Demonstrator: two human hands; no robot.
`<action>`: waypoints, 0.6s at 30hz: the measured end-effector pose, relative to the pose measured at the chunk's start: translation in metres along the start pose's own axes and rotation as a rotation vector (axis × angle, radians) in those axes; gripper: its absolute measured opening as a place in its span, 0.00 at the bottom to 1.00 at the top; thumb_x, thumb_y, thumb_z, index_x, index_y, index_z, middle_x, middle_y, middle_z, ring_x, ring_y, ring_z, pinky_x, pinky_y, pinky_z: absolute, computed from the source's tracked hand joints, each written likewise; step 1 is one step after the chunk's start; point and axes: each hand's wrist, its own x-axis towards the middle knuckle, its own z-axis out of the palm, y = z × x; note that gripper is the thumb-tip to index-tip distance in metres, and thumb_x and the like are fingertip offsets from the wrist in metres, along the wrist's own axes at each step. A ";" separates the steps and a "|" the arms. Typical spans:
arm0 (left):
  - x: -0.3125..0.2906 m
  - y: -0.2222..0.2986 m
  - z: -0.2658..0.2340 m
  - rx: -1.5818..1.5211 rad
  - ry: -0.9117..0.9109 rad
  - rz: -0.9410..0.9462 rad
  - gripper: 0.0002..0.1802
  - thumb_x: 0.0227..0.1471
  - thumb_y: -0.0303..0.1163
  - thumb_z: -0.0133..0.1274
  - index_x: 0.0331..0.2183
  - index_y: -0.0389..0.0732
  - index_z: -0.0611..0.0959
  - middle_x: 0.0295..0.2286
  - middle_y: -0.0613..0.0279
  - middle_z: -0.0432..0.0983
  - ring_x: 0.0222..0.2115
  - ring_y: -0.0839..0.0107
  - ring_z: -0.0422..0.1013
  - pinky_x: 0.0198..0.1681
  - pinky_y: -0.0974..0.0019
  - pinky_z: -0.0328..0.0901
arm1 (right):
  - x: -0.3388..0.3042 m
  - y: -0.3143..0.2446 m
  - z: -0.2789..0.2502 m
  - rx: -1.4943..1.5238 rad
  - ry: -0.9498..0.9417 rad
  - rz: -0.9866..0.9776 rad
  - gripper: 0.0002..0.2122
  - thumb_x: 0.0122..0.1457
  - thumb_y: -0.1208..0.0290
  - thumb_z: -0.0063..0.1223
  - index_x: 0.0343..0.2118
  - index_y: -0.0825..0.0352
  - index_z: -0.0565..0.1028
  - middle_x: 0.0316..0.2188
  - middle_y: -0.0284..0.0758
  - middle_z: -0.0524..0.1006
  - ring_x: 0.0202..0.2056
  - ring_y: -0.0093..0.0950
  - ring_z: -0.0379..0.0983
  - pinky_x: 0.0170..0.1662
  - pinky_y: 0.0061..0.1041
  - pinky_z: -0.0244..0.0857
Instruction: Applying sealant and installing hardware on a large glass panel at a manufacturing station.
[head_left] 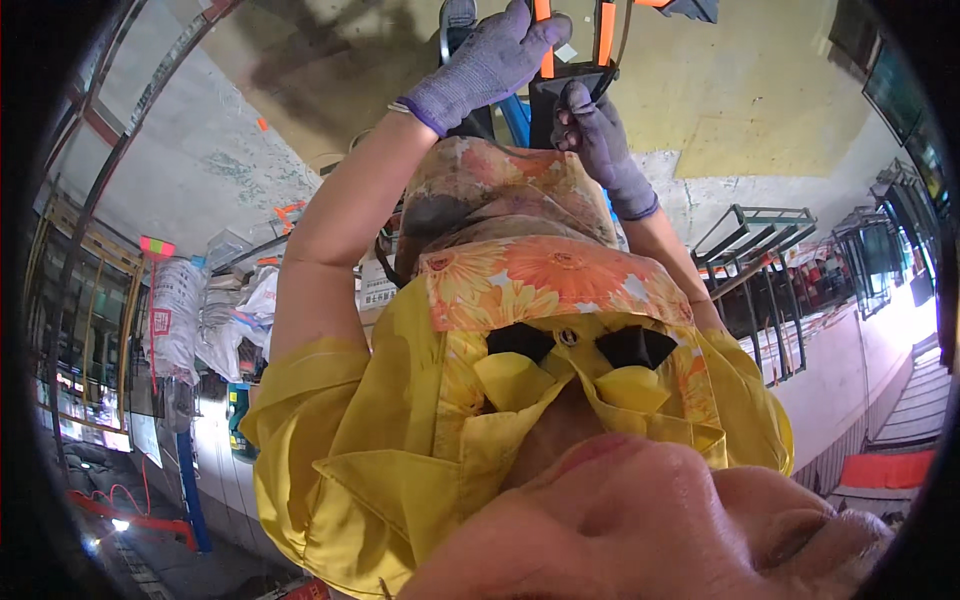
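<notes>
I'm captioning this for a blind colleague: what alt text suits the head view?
A person's grey-gloved left hand has its thumb across an orange strip, while the grey-gloved right hand is at a black piece. The person wears a yellow shirt and a flower-print apron. White sacks show at the left.

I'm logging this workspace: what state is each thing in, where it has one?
Left hand: gloved, at an orange strip; grip unclear.
Right hand: gloved, fingers curled, at a black piece; grip unclear.
Flowered apron: worn, dark-stained over the lap.
Yellow collar: open at the neck.
White sacks: piled.
</notes>
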 end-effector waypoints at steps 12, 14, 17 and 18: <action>-0.014 -0.010 0.008 -0.621 -0.248 -0.637 0.16 0.55 0.43 0.45 0.36 0.38 0.70 0.26 0.64 0.60 0.27 0.74 0.60 0.33 0.69 0.60 | -0.006 -0.007 0.003 0.095 -0.086 -0.007 0.10 0.60 0.61 0.42 0.37 0.63 0.64 0.24 0.27 0.66 0.16 0.13 0.56 0.20 0.14 0.53; -0.020 -0.014 0.012 -0.737 -0.286 -0.782 0.20 0.55 0.47 0.45 0.37 0.39 0.71 0.22 0.70 0.61 0.24 0.82 0.58 0.28 0.74 0.60 | -0.009 -0.004 -0.003 -0.066 -0.012 -0.083 0.11 0.60 0.64 0.43 0.41 0.65 0.64 0.26 0.28 0.68 0.17 0.13 0.57 0.22 0.14 0.54; -0.010 -0.006 0.006 -0.660 -0.285 -0.774 0.20 0.55 0.48 0.44 0.36 0.39 0.71 0.21 0.71 0.62 0.22 0.82 0.58 0.27 0.76 0.60 | -0.017 0.017 -0.013 -0.117 0.185 -0.281 0.13 0.57 0.70 0.45 0.43 0.70 0.67 0.23 0.24 0.65 0.21 0.12 0.55 0.23 0.14 0.52; -0.011 -0.006 0.005 -0.619 -0.296 -0.764 0.20 0.55 0.48 0.44 0.36 0.38 0.71 0.21 0.71 0.62 0.22 0.82 0.59 0.27 0.76 0.60 | -0.017 0.024 -0.023 -0.189 0.270 -0.334 0.11 0.57 0.70 0.46 0.41 0.71 0.69 0.22 0.23 0.65 0.21 0.12 0.55 0.23 0.14 0.52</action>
